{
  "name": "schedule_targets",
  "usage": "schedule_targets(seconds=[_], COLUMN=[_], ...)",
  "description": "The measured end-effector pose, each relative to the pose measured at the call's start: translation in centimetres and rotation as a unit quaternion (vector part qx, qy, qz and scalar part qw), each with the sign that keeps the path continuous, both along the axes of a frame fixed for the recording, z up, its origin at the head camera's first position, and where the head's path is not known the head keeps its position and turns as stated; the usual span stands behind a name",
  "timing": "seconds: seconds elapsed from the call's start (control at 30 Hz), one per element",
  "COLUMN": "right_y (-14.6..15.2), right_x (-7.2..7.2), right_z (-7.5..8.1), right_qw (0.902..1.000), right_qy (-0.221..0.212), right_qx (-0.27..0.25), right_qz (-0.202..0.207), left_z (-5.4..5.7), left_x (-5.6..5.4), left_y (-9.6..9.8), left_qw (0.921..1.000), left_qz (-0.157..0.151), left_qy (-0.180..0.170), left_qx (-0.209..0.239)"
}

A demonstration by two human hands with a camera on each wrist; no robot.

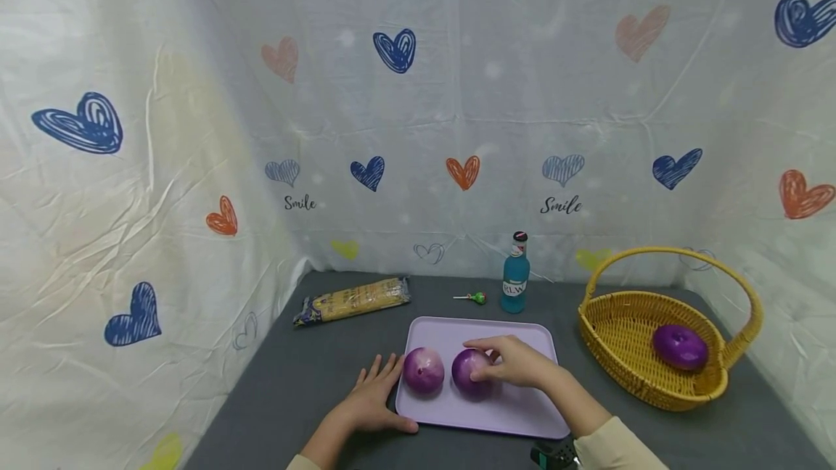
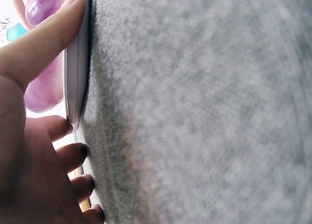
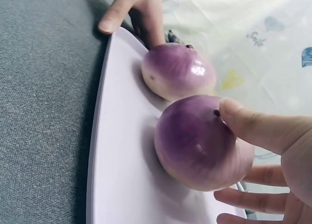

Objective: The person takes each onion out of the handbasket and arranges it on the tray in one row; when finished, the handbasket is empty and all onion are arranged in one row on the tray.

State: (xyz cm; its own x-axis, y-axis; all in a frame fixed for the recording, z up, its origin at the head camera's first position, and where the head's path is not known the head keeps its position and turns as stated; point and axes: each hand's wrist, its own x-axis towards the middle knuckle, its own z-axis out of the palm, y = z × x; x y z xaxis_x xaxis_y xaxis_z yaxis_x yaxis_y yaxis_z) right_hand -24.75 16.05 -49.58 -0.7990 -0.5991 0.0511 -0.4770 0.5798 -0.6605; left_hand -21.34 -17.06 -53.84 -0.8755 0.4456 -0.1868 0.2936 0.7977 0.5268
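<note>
On the lilac tray (image 1: 509, 412) sit two round purple onions with paler sides. My right hand (image 1: 506, 361) grips the right onion (image 3: 195, 141) between thumb and fingers. In the right wrist view, its thumb lies beside the small dark stem tip and the fingers reach round the far side. The left onion (image 1: 423, 371) is next to it, near the tray's left edge. My left hand (image 1: 374, 399) rests at the tray's near left corner, fingers spread and fairly straight. In the left wrist view, its thumb (image 2: 63, 19) touches the tray's rim.
A yellow wicker basket (image 1: 620, 376) with a tall handle stands at right, holding a flattened deep-purple vegetable (image 1: 679, 347). Behind the tray are a pasta packet (image 1: 353, 301), a lollipop (image 1: 480, 298) and a blue bottle (image 1: 516, 274). A heart-printed sheet encloses the grey table (image 1: 274, 390).
</note>
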Motion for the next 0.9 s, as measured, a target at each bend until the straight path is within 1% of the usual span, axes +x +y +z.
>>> schedule_targets(seconds=[0.1,0.27,0.43,0.67,0.9], right_y=[0.1,0.4,1.2,2.9,4.8], right_x=[0.0,0.1,0.4,0.4,0.5], right_z=[0.2,0.8,2.1,3.8,5.2], right_qw=[1.0000,0.9999,0.9997,0.9988,0.9980], right_qy=[-0.001,0.011,0.023,0.045,0.058], right_qx=[-0.005,-0.009,0.003,-0.008,0.001], right_qz=[0.002,0.004,-0.005,-0.014,-0.026], left_z=[-0.1,-0.2,-0.2,-0.2,-0.1], left_x=[-0.1,-0.2,-0.2,-0.1,0.0], left_y=[0.0,0.0,0.0,0.0,0.0], left_qw=[1.0000,1.0000,1.0000,1.0000,0.9999], left_qz=[-0.001,-0.003,0.000,-0.001,-0.001], left_qy=[0.004,0.007,0.002,-0.001,-0.006], left_qx=[-0.002,-0.001,0.001,0.007,0.012])
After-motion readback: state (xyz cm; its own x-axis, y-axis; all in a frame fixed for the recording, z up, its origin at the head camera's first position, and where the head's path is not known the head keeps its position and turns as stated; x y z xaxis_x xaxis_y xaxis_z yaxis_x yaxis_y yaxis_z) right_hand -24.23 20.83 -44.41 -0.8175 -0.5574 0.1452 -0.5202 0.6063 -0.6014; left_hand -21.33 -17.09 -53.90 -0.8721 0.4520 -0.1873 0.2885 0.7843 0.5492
